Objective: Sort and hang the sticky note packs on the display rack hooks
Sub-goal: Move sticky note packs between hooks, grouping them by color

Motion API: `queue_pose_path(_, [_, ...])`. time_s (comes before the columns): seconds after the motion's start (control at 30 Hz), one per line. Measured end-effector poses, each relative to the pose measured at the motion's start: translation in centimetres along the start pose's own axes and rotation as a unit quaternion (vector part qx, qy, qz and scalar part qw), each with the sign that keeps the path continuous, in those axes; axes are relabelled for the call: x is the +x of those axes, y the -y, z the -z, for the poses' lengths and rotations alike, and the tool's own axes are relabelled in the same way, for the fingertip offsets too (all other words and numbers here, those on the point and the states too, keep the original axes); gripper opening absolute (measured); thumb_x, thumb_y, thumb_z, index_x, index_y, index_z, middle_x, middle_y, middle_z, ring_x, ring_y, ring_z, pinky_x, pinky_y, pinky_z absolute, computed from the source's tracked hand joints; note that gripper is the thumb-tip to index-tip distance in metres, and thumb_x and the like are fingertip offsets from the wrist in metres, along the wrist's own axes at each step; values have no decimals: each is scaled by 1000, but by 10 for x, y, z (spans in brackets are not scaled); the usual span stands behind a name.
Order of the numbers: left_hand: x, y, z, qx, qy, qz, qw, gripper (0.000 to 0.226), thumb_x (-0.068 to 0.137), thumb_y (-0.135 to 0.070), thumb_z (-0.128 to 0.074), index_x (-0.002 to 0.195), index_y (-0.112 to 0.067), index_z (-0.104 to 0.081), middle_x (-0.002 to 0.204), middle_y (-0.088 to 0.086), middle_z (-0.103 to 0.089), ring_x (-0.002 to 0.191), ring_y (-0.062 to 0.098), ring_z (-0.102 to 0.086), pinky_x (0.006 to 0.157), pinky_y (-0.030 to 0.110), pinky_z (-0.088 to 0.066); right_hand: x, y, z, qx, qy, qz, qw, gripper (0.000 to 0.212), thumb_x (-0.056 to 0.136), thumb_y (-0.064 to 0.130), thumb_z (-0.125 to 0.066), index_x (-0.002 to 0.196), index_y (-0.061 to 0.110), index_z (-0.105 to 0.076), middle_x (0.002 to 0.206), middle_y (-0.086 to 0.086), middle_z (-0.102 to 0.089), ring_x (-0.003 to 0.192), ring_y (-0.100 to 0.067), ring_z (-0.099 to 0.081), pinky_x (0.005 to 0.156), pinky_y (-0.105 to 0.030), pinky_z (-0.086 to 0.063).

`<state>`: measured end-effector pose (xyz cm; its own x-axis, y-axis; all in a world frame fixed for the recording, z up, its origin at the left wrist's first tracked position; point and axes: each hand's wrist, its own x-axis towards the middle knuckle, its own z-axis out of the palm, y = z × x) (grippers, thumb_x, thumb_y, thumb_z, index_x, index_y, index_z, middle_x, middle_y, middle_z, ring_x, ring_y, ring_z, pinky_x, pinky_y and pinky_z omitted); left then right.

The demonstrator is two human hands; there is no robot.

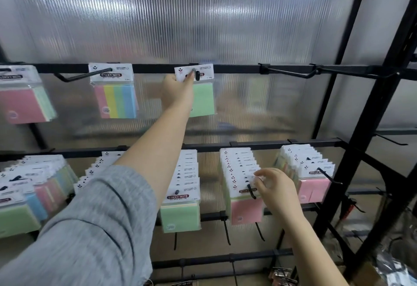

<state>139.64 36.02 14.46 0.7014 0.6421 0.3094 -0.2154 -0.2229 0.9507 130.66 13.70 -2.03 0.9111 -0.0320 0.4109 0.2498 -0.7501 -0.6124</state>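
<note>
Black bars and a wavy see-through wall are filling the room in front of this person, and hooks are sticking out of the bars.

Closest to me, the right hand [276, 190] is reaching into the lower row. Its fingers [259, 181] are bent and pinching the white top card of the front pink pack [244, 204], which is hanging on a lower hook [252, 192] with many more packs behind it. Beside it, a green pack [180, 211] is hanging at the front of another full hook.

Farther up, the left hand [177, 91] is stretching to the top bar [237, 68]. It is holding the card of a green-fronted pack [198, 91], with one finger lying across the card next to the hole. That pack is sitting on an upper hook [197, 75], but I cannot tell how far back it is pushed. A striped pack [115, 96] is hanging alone just to the left.

I am thinking two things could go wrong. If the left hand lets go too soon, the pack could slide off the hook tip and fall. And if the right hand tugs hard, the packs behind could come sliding off too.
</note>
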Motion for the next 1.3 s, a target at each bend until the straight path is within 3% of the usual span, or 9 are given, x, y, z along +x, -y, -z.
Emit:
queue_pose_path(0.17, [-1, 4, 3, 10, -13, -10, 1000, 39, 83, -42, -66, 97, -7, -57, 90, 2, -63, 72, 17, -57, 56, 26, -41, -3, 1, 1, -4, -1, -10, 1000, 19, 89, 15, -59, 106, 13, -69, 112, 1, -64, 91, -1, -46, 74, -10, -27])
queue_pose_path(0.3, [-11, 8, 12, 36, -11, -3, 999, 45, 86, -43, -63, 116, -12, -49, 103, -1, -54, 82, 16, -56, 68, 30, -51, -7, 1, 1, -7, 6, -18, 1000, 21, 90, 15, -58, 107, 13, -69, 113, 1, -64, 93, -4, -48, 75, -12, -28])
queue_pose_path(0.5, [-42, 19, 38, 96, 32, -13, 995, 38, 91, -41, -55, 119, -16, -49, 108, -5, -55, 85, 10, -52, 69, 24, -38, -24, 5, 2, 36, 7, -48, 998, 37, 93, 15, -56, 129, 13, -56, 131, 2, -58, 123, -14, -50, 93, -18, -32])
queue_pose_path(0.6, [-64, 29, 55, 113, 70, -25, 991, 31, 93, -40, -53, 113, -16, -52, 104, -6, -55, 75, 0, -49, 59, 18, -34, -34, 5, -2, 86, 3, -83, 993, 44, 94, 18, -53, 138, 21, -47, 126, 1, -62, 111, -13, -56, 85, -24, -42])
queue_pose_path(0.73, [-89, 51, 78, 106, 94, -17, 990, 23, 92, -38, -54, 102, -18, -56, 98, -6, -61, 90, 11, -57, 74, 24, -40, -41, 6, -8, 139, -7, -145, 980, 48, 95, 18, -54, 141, 20, -40, 128, -5, -59, 112, -17, -58, 82, -25, -42])
queue_pose_path(0.97, [-128, 91, 116, 153, 106, 3, 982, 11, 93, -32, -54, 98, -21, -56, 87, -14, -56, 73, -3, -52, 55, 9, -40, -52, 11, -21, 167, -67, -213, 960, 35, 88, 20, -64, 118, 8, -52, 99, 0, -58, 85, -14, -53, 75, -26, -37])
queue_pose_path(1.07, [-140, 104, 129, 180, 110, -9, 978, 6, 93, -28, -54, 96, -23, -56, 89, -15, -57, 80, 2, -55, 65, 15, -40, -54, 10, -26, 199, -48, -235, 950, 15, 89, 24, -63, 95, 10, -62, 84, 1, -59, 76, -15, -52, 67, -28, -38])
queue_pose_path(1.17, [-146, 118, 136, 198, 119, -44, 972, 9, 92, -28, -55, 97, -22, -59, 100, -8, -61, 92, 7, -57, 75, 23, -45, -59, 15, -28, 252, -43, -232, 939, 31, 92, 24, -56, 69, 3, -55, 59, -1, -45, 59, -16, -36, 57, -28, -28])
queue_pose_path(1.3, [-150, 129, 143, 183, 106, -61, 975, 15, 92, -26, -56, 105, -18, -59, 105, -5, -61, 96, 9, -56, 82, 26, -46, -66, 27, -25, 244, -61, -229, 940, 40, 96, 21, -47, 57, 14, -41, 53, 2, -34, 56, -17, -30, 55, -30, -23])
